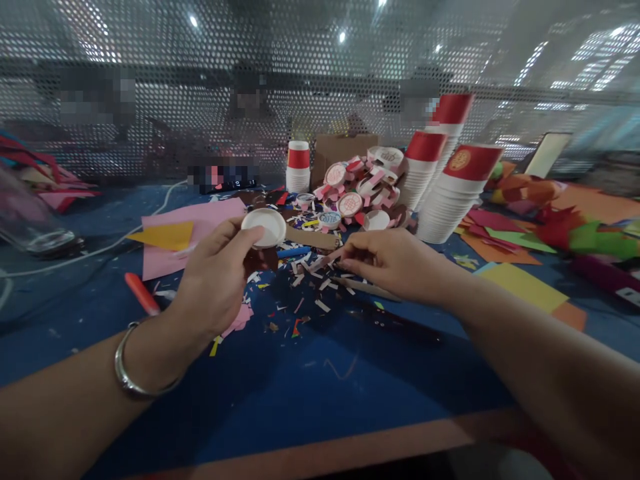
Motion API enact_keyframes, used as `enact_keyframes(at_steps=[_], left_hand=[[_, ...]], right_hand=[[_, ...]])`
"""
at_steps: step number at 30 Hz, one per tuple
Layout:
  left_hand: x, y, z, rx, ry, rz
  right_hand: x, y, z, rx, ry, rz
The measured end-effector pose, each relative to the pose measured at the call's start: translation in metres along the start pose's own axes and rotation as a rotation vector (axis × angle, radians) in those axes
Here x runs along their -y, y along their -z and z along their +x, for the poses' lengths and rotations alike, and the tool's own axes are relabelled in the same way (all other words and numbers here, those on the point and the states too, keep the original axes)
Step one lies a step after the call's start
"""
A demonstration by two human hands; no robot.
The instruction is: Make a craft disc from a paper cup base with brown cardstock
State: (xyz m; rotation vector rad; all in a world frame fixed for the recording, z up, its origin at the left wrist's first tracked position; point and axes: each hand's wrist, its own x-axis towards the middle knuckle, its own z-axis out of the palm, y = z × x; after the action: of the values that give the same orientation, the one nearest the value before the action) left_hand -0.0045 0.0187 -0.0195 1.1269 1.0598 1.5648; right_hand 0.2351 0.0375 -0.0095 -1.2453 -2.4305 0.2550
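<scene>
My left hand [215,273] is closed on a shallow white paper cup base [265,228], thumb resting on its rim and the hollow facing me. My right hand [383,263] pinches a thin pinkish paper strip [330,259] low over a litter of paper scraps [323,305]. Between the hands lie a flat brown strip [313,237] and a blue pen [294,252]. Behind them rises a heap of cut cup bases with pink paper tabs [349,205].
Stacked red-and-white paper cups [443,207] stand behind my right hand, with a shorter stack [299,167] farther back. Pink paper [155,257] and a red marker [141,293] lie left. Yellow paper [525,287] is at right. A perforated metal screen [310,87] borders the table.
</scene>
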Motion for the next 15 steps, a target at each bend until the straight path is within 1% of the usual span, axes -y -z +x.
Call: enact_keyframes(at_steps=[2,4,6,8,10,13,15], left_hand=[[-0.001,-0.001,-0.002,0.04,0.039,0.027],[-0.001,-0.003,-0.005,0.066,0.081,0.063],[0.0,-0.004,-0.006,0.065,0.105,0.08],[0.0,-0.006,-0.007,0.05,0.119,0.085],[0.0,-0.008,-0.007,0.039,0.117,0.083],[0.001,-0.009,-0.006,0.046,0.108,0.105],[0.001,-0.008,-0.006,0.062,0.099,0.137]], right_hand=[[-0.001,-0.001,0.0,-0.012,-0.003,-0.01],[-0.003,-0.002,0.001,-0.065,0.009,0.003],[-0.004,-0.004,0.003,-0.129,0.04,0.005],[-0.003,-0.006,0.006,-0.157,0.079,-0.03],[-0.001,-0.01,0.01,-0.125,0.111,-0.123],[0.002,-0.018,0.017,-0.03,0.167,-0.315],[0.002,-0.024,0.02,0.012,0.204,-0.358]])
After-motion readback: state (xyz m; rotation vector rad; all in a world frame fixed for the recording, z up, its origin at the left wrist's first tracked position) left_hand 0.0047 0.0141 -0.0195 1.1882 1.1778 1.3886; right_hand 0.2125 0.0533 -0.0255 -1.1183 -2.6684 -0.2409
